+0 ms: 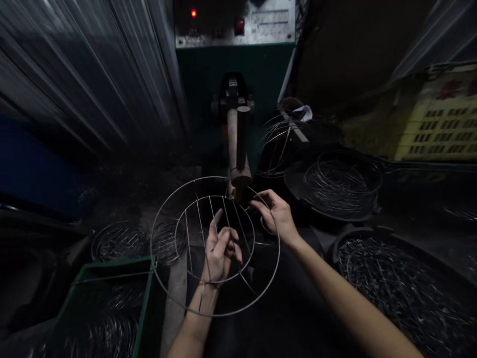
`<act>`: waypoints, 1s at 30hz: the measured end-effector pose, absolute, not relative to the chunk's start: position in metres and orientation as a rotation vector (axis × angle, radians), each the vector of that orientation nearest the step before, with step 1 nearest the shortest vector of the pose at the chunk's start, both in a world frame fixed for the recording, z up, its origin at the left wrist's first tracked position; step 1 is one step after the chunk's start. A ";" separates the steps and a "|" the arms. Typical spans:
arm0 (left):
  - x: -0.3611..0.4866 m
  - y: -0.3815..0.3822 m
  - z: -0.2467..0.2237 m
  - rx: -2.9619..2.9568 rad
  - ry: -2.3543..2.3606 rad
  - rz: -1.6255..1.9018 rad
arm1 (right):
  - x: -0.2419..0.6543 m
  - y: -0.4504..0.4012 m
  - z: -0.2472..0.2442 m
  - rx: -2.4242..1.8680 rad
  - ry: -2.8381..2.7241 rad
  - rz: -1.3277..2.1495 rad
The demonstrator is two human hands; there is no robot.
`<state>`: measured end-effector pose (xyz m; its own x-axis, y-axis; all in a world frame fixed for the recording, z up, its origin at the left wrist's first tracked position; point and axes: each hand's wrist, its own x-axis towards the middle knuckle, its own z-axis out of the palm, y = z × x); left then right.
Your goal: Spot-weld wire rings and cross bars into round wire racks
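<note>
A round wire rack point(278, 248) with an outer ring, an inner ring and several parallel bars is held under the rod-like electrodes point(240, 169) of a green machine point(201, 69). My left hand point(221, 246) is beneath the rack, its index finger stretched up and the other fingers curled round bars near the middle. At the rack's right side, close to the electrode tips, my right hand point(274, 214) has thumb and fingers pinched at a short wire by the inner ring. The far edge of the outer ring passes behind the electrodes.
A green crate point(147, 308) of wire rings stands at the lower left, with round wire piles point(121, 241) behind it. On the right are a basin point(372, 214) of wires, a larger tub point(335, 253) of small wire pieces and a yellow crate point(417, 119). Corrugated metal point(134, 59) rises at the left.
</note>
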<state>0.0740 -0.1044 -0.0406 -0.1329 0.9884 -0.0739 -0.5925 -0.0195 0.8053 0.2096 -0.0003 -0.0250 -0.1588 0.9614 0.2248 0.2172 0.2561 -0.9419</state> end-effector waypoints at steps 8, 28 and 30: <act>0.064 -0.093 -0.039 0.615 0.831 1.568 | 0.197 0.011 -0.017 -1.181 -1.677 0.820; 0.057 -0.084 -0.041 0.542 0.866 1.552 | 0.209 0.021 -0.021 -1.151 -1.670 0.958; 0.048 -0.076 -0.042 0.508 0.808 1.452 | 0.231 0.006 -0.022 -1.182 -1.735 0.949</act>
<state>0.0475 -0.0762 -0.0419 -0.0663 0.9825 -0.1739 -0.6659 0.0862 0.7410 0.2309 0.0055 -0.0218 -0.2302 0.9510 0.2065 0.3390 0.2772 -0.8990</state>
